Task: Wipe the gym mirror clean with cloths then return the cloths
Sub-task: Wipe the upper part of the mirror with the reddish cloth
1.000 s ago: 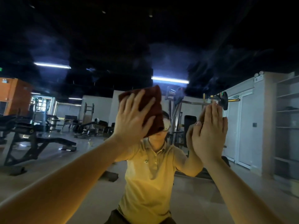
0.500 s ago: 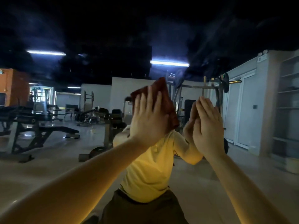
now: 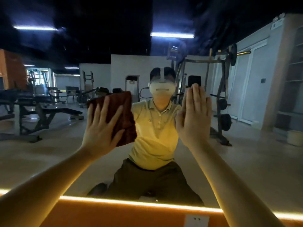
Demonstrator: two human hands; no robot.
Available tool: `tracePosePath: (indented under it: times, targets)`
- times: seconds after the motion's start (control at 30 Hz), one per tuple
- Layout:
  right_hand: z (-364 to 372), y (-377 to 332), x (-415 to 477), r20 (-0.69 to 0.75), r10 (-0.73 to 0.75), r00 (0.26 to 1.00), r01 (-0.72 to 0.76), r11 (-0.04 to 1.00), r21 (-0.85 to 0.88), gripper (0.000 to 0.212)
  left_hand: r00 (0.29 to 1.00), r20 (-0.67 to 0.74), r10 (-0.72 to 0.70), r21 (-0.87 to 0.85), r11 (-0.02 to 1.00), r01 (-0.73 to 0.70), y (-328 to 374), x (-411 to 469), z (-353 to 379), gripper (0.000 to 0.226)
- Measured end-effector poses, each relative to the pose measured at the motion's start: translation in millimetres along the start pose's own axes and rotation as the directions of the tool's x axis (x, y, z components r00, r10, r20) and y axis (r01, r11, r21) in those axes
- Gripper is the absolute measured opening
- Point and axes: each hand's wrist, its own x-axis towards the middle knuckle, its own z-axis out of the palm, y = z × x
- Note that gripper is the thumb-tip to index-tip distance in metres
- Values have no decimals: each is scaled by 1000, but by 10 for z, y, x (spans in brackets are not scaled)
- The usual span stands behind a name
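Note:
The gym mirror (image 3: 246,161) fills nearly the whole head view. My left hand (image 3: 101,126) lies flat with spread fingers on a dark red-brown cloth (image 3: 124,115), pressing it against the glass left of centre. My right hand (image 3: 196,118) is flat against the mirror at the right, fingers straight and together, with nothing under it. The reflection shows a kneeling person in a yellow shirt between my two arms.
A lit yellow strip (image 3: 147,203) runs along the mirror's bottom edge above an orange wall (image 3: 114,217) with a white socket (image 3: 196,220). Reflected gym benches, a weight rack and a light bin (image 3: 295,138) appear in the glass.
My left hand has slid the cloth down and to the left on the glass. The view has dropped, so the mirror's lower edge and the orange wall now show.

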Motion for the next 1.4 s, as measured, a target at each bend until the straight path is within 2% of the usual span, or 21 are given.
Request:
tracePosePath:
  times: [0.07,0.17,0.3,0.37,0.5,0.57,0.7,0.77,0.87,0.97,1.07,1.17,1.3,1.4]
  targets:
    - [19,78,-121,10,-42,999,42,999,21,64,996,25,-87,-25,996,88,25,-237,43,73]
    - [-10,320,-393,14,-166,986,164,984,75,60,992,2,-122,-89,989,122,653,-55,164,74]
    - [-97,601,-586,50,-259,964,247,953,178,58,999,-53,13,-123,992,-20,1882,291,358,72]
    - [-141,640,-585,50,-265,963,246,940,238,57,994,-40,101,-121,987,-105,2138,349,358,71]
    - [-169,536,-612,66,-208,976,181,939,292,57,934,107,340,30,938,-345,1641,284,244,68]
    - [-160,410,-643,52,-149,987,127,948,292,54,915,180,362,103,918,-384,1142,174,161,68]
    - [-92,58,-724,17,19,1000,-23,968,248,57,965,143,218,147,960,-238,338,-87,-78,72]
    - [-46,-108,-716,-5,90,996,-84,954,289,57,972,155,177,136,971,-198,131,-137,-187,76]
    - [16,-287,-633,-44,56,997,-37,936,351,54,963,170,208,71,972,-223,-37,-137,-320,75]
    - [35,-439,-537,-28,35,999,-25,949,314,56,969,105,225,49,972,-231,-154,-121,-389,66]
    - [38,-568,-480,36,81,996,-87,971,225,56,992,-4,125,78,989,-125,-188,-136,-398,60]
    - [49,-614,-466,56,75,996,-81,989,121,58,996,-60,60,44,997,-57,-156,-208,-377,65]
    - [-8,-749,-420,98,132,986,-138,989,46,60,981,-68,182,44,983,-179,-93,-236,-279,79]
    - [-78,-758,-377,131,122,984,-126,992,25,59,964,-104,244,-26,969,-248,-22,-169,-162,76]
